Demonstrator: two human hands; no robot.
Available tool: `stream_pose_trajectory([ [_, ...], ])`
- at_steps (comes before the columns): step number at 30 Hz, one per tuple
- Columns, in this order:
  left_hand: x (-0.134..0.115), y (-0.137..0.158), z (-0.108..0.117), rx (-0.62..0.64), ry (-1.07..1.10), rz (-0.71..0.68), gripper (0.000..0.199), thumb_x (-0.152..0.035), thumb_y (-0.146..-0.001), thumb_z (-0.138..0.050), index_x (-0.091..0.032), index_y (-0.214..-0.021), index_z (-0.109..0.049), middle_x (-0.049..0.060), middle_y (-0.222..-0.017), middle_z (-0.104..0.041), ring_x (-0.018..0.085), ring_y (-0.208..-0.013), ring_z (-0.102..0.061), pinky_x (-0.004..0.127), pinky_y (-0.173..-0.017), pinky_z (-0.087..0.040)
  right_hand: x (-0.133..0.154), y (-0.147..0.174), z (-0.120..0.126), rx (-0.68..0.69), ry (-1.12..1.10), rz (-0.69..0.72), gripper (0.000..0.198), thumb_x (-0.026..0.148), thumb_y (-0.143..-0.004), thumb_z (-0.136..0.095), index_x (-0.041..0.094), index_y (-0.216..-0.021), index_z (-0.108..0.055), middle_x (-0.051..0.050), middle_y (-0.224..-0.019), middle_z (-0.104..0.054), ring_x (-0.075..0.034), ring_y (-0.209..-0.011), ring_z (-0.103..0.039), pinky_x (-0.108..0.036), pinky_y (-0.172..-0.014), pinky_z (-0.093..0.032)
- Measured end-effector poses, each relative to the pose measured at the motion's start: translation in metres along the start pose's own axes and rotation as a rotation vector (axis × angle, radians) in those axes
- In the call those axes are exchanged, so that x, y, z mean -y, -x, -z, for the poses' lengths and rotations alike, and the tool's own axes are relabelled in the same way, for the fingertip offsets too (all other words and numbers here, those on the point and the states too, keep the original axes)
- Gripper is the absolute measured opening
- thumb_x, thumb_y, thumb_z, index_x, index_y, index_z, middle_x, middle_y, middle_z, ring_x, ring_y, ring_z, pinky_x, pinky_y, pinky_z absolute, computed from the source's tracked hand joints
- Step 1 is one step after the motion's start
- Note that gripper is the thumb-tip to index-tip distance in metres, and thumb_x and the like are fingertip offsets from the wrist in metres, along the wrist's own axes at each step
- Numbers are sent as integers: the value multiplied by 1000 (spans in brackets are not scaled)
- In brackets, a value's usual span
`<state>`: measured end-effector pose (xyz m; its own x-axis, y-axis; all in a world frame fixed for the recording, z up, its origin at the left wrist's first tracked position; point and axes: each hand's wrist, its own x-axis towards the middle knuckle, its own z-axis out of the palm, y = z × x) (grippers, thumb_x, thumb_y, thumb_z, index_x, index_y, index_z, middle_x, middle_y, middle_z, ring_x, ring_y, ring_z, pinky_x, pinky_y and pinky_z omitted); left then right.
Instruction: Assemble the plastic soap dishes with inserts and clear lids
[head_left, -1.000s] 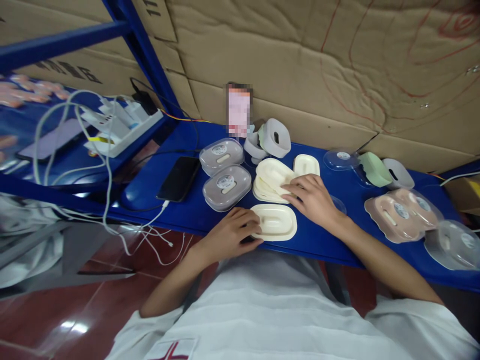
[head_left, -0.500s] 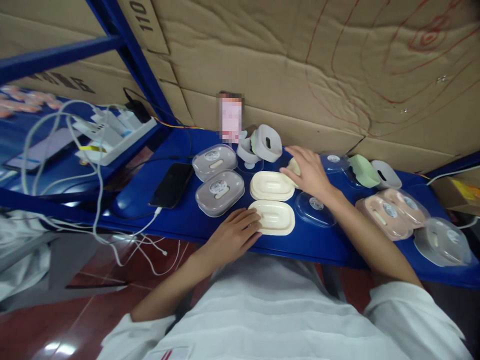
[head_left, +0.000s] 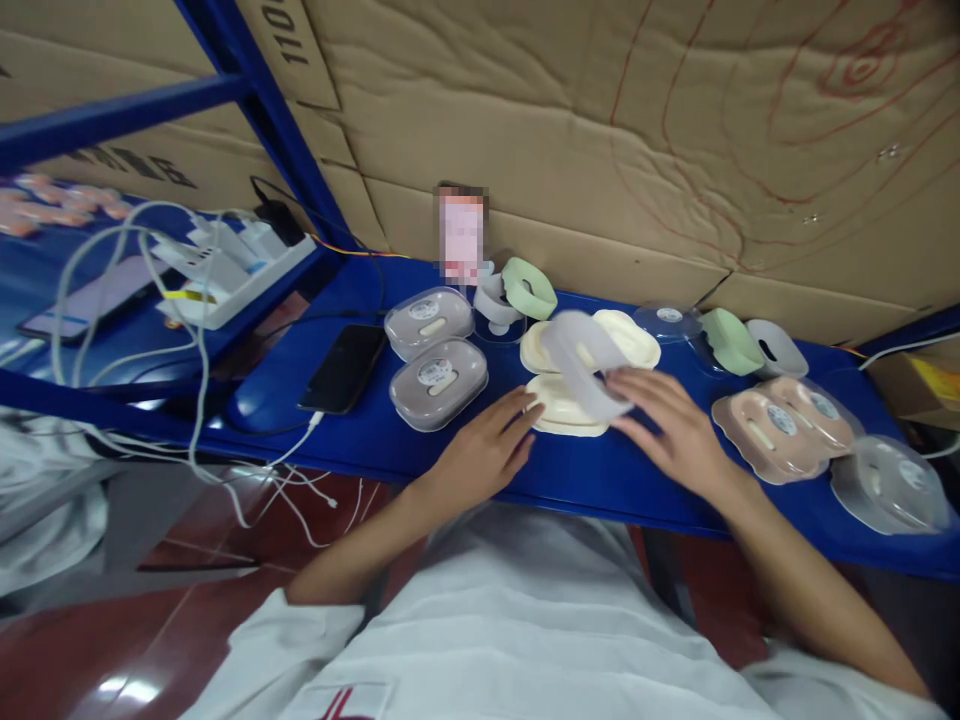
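My right hand [head_left: 667,430] grips a pale grey oval plastic ring [head_left: 577,365] by its near right end. The ring is tilted, blurred by motion, and hides parts of the cream trays behind it. Below it lies a cream oval tray [head_left: 555,412], nearest me. My left hand [head_left: 487,445] has its fingers stretched out, the tips at that tray's left end and the thumb apart. Just behind are a second cream tray [head_left: 531,350] and, to its right, a third cream tray [head_left: 637,345].
Two grey lidded oval boxes [head_left: 439,385] and a black phone [head_left: 343,368] lie leftward. A green ring [head_left: 529,288] leans behind. Pinkish boxes [head_left: 772,425] and a clear-lidded box [head_left: 892,485] stand right. A power strip [head_left: 244,285] with white cables is far left; cardboard [head_left: 562,150] backs the blue table.
My right hand has taken the pale grey ring from the back and brought it over the cream trays. The trays have shifted, and the blue clear lid at their right no longer shows.
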<state>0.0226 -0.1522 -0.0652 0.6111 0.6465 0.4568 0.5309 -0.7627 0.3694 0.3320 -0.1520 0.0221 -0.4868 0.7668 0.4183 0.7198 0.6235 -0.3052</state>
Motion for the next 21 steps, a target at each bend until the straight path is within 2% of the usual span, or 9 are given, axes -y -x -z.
stream_pose_trajectory([
  [3,-4,19,21,-251,14,129,47,-17,-103,-64,-29,-148,-60,12,-143,-68,28,-139,-65,48,-116,-57,15,48,-11,88,-58,58,59,32,-104,-68,34,-162,-53,-8,-150,-69,-31,-144,-62,-56,-121,-55],
  [4,-7,25,30,-294,-2,98,49,-18,-101,-70,-29,-147,-61,13,-143,-68,30,-141,-63,50,-116,-57,20,56,-18,137,-73,102,60,27,-105,-67,33,-162,-52,-8,-153,-67,-30,-147,-60,-55,-122,-55],
  [5,-9,29,39,-266,-34,39,51,-20,-99,-73,-30,-148,-61,12,-147,-66,32,-145,-60,52,-118,-55,24,59,-25,188,-85,156,59,22,-105,-65,31,-162,-52,-8,-155,-65,-29,-149,-58,-54,-123,-54],
  [8,-14,42,52,-59,-76,-92,44,-22,-101,-73,-27,-145,-64,13,-151,-66,32,-148,-57,53,-121,-52,34,44,-39,285,-83,310,55,16,-106,-59,28,-159,-56,-7,-158,-63,-27,-152,-54,-53,-126,-51],
  [10,-13,51,50,32,-67,-96,36,-21,-104,-68,-24,-140,-68,11,-143,-72,29,-142,-62,50,-119,-52,28,21,-38,272,-29,314,51,20,-106,-59,32,-156,-58,-6,-159,-61,-28,-152,-54,-56,-125,-50],
  [13,-12,66,44,42,-72,-40,29,-23,-105,-69,-25,-134,-72,9,-133,-77,27,-134,-68,48,-114,-53,-5,-9,-27,139,133,137,47,36,-105,-62,34,-152,-61,-8,-156,-64,-34,-148,-57,-62,-121,-49],
  [15,-15,70,44,2,-89,-37,25,-25,-105,-69,-24,-130,-74,9,-129,-79,28,-129,-69,46,-108,-53,-38,-19,-23,32,259,-35,44,42,-105,-60,29,-146,-66,-12,-148,-69,-38,-141,-61,-64,-115,-50],
  [18,-21,64,43,-40,-113,-74,22,-23,-106,-67,-22,-127,-74,8,-125,-81,27,-124,-71,44,-103,-53,-77,-23,-24,-11,371,-223,38,43,-107,-54,20,-128,-75,-16,-129,-78,-39,-120,-72,-60,-102,-55],
  [21,-22,59,36,-71,-100,-87,26,-21,-105,-68,-23,-131,-72,7,-127,-81,26,-121,-72,43,-100,-53,-80,-16,-21,-23,389,-267,36,41,-107,-52,17,-117,-77,-17,-116,-81,-37,-106,-75,-57,-96,-55],
])
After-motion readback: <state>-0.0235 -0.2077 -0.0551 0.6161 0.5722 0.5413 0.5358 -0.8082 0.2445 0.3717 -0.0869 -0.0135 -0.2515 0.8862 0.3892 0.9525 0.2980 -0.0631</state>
